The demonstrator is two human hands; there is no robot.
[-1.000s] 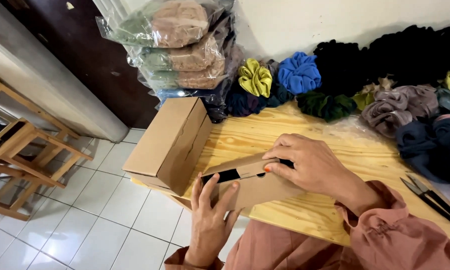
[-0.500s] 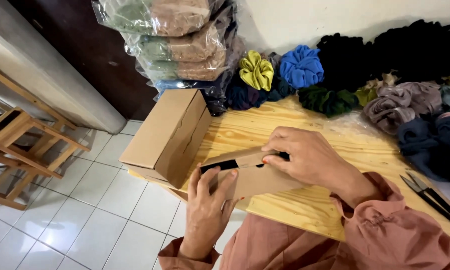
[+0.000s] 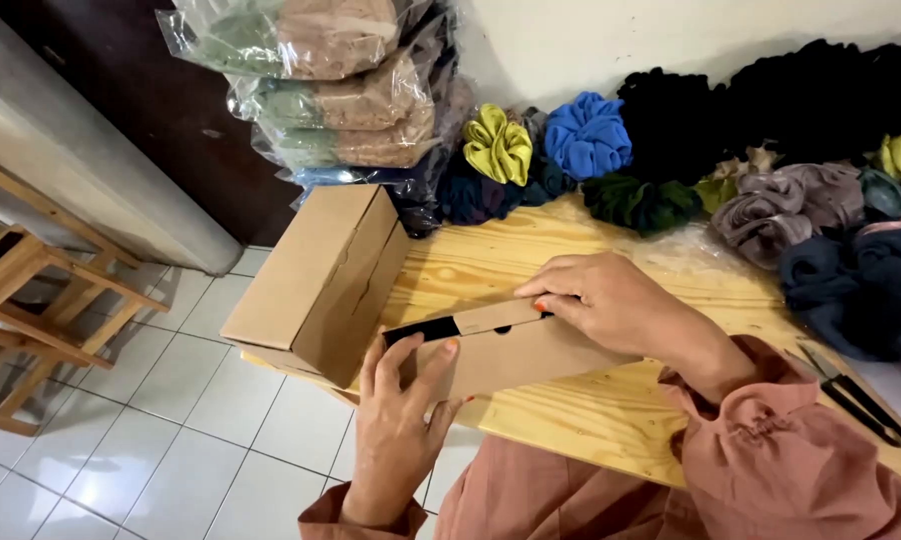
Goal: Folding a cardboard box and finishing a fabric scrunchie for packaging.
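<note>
A flat brown cardboard box [image 3: 516, 352] lies on the wooden table [image 3: 591, 415] near its left end, its lid slightly raised so a dark gap shows. My left hand [image 3: 401, 420] grips the box's near left corner from below the table edge. My right hand [image 3: 611, 300] rests on top of the lid, fingertips at its edge, pressing down. A larger closed cardboard box [image 3: 321, 280] stands tilted right beside it at the table's left corner, touching the small box.
Several fabric scrunchies, among them yellow [image 3: 498, 145], blue [image 3: 588, 135] and black [image 3: 671, 120], line the back wall. Plastic bags of folded cloth [image 3: 341, 80] are stacked at back left. Black snips [image 3: 856, 395] lie at right. A wooden stool [image 3: 31, 300] stands on the tiled floor.
The view has shifted slightly. My right hand has slid a little along the lid and the dark gap has narrowed. My left hand keeps its hold on the box's corner.
</note>
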